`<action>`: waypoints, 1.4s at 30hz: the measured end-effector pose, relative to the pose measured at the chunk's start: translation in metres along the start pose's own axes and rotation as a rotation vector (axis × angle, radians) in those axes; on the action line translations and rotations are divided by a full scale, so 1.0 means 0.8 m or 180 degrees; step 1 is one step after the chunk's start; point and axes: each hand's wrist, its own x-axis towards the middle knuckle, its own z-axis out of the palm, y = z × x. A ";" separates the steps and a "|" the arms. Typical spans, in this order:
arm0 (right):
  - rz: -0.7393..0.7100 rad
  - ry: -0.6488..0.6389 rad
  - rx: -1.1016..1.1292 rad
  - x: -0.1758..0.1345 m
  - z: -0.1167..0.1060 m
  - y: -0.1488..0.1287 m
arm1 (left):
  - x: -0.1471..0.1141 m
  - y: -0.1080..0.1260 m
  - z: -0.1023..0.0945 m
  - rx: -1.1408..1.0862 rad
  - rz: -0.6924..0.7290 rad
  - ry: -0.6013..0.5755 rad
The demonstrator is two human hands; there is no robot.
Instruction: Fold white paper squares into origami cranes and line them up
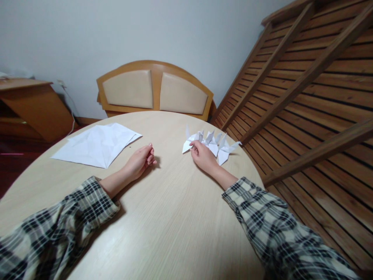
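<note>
On the right side of the table, several folded white paper cranes stand in a close group. My right hand [203,156] is at the leftmost paper crane [188,144], its thumb and fingers pinched on the lower edge. Part of the group is hidden behind that hand. Another paper crane [223,151] sits at the right end, beside my wrist. My left hand [141,161] rests near the table's middle with curled fingers and nothing visible in them. Left of it lies a stack of creased white paper sheets [96,146], apart from the hand.
The round pale wooden table [163,225] has its far edge near a padded headboard [157,89]. Tall wooden slats [305,93] lean along the right side. A wooden desk [29,105] stands at the far left, with a white cable [71,105] by the wall.
</note>
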 end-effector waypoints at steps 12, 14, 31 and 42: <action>-0.0523 -0.0432 -0.0780 -0.011 0.000 -0.012 | 0.008 0.023 -0.064 0.4125 0.1872 0.0866; -0.0542 -0.0475 -0.0763 -0.011 0.000 -0.012 | 0.008 0.024 -0.077 0.4512 0.1641 0.1284; -0.0753 -0.0405 -0.0522 -0.015 -0.001 -0.025 | 0.007 0.041 -0.120 0.5237 0.0870 0.0980; -0.0946 -0.0401 -0.0542 -0.017 0.006 -0.019 | -0.009 0.075 -0.118 0.5905 0.0398 0.0711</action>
